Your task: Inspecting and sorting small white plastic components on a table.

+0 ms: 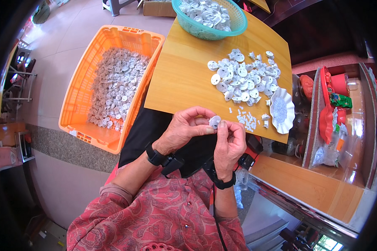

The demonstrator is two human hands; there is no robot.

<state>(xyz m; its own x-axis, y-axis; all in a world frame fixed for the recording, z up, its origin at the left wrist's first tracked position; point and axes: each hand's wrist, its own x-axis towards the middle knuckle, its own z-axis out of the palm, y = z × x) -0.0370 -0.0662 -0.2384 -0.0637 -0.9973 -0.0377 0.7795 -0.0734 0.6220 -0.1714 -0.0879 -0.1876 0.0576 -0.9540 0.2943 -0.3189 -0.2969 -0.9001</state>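
Just off the near edge of the wooden table, my left hand [181, 130] pinches a round white plastic part [215, 121] with small holes in its face. The thumb and fingertips of my right hand [230, 144] close at the right edge of the same part; whether they also hold a tiny piece is hidden. A heap of similar white parts [243, 79] lies on the table beyond my hands. Small white pegs [248, 120] are scattered to the right of my hands. Beside them stands a white dish with a wavy rim [275, 119], filled with tiny pale pieces.
An orange crate [77, 100] on the floor at the left holds many white parts. At the table's far edge, a teal basket [205, 33] is heaped with more. To the right, an open compartment [356, 138] contains red containers and plastic packets.
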